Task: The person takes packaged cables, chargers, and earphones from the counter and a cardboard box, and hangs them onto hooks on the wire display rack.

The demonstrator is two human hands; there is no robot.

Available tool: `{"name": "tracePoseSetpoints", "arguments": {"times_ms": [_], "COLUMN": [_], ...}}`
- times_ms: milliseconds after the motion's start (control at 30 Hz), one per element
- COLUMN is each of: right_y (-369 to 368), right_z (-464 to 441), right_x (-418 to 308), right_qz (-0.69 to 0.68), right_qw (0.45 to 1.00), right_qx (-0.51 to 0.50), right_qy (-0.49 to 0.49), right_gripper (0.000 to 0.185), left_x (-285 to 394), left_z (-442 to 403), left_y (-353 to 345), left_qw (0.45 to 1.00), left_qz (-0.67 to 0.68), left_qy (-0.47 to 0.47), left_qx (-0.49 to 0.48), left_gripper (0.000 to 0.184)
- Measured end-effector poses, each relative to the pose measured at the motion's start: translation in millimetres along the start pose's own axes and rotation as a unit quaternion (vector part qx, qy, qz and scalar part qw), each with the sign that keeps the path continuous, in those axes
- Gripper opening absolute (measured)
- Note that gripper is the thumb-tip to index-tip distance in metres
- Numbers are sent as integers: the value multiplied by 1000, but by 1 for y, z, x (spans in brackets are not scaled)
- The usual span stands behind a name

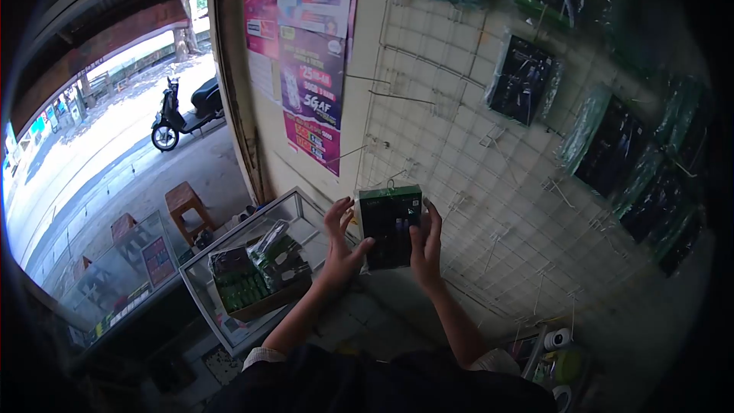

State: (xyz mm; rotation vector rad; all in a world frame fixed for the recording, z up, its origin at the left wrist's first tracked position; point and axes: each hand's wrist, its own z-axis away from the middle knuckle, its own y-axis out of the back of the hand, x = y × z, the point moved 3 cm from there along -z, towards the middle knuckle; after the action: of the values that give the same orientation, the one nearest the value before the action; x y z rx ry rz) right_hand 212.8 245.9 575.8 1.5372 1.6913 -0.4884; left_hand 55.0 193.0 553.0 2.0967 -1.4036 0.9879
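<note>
A flat black box [388, 243] with a green top edge, in clear plastic wrap, is held upright between my two hands before the wire wall rack. My left hand [344, 252] supports its left side, the thumb on the front and the fingers curved along the edge. On the right side, my right hand [428, 248] grips the box with its thumb on the front face and its fingers along the edge. A small hook or hanger loop shows at the top of the box. The back of the box is hidden.
The wire rack [443, 138] has projecting hooks, with wrapped packs [524, 80] hanging at right. Below left, a carton [264, 307] of wrapped packs stands on a glass display case [200, 279]. A stool [183, 203] and a scooter [187, 111] are outside.
</note>
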Motion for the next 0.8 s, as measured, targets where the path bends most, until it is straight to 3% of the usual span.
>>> {"name": "tracePoseSetpoints", "arguments": {"times_ms": [33,67,133,333,400,433,533,600,667,800], "right_y": [13,25,45,100,117,123,144,149,147,152], "right_z": [0,2,2,-24,-41,-52,-89,-119,-148,-198], "right_x": [-5,-9,-17,-40,-55,-70,-109,-132,-154,-166], "right_qz": [-31,-63,-36,74,141,152,205,133,82,142], "right_qw": [999,997,997,987,971,959,917,942,936,926], "right_qx": [16,31,69,124,158,190,251,217,213,208], "right_qy": [-6,-13,7,72,109,148,232,219,269,282], "right_gripper": [51,52,52,55,58,60,64,55,42,30], "left_x": [8,9,12,43,60,66,96,112,130,140], "left_z": [-10,-14,-21,-54,-76,-89,-122,-145,-166,-218], "left_y": [-17,-34,-70,-133,-140,-145,-155,-161,-162,-170], "left_qw": [998,997,973,978,986,986,974,967,958,941], "left_qz": [39,47,213,188,127,112,153,175,176,142], "left_qy": [-11,-13,-12,-1,-29,-90,-134,-152,-214,-302], "left_qx": [-42,-52,-91,-93,-101,-89,-100,-110,-68,-61], "left_gripper": [86,86,90,80,78,78,78,78,78,72]}}
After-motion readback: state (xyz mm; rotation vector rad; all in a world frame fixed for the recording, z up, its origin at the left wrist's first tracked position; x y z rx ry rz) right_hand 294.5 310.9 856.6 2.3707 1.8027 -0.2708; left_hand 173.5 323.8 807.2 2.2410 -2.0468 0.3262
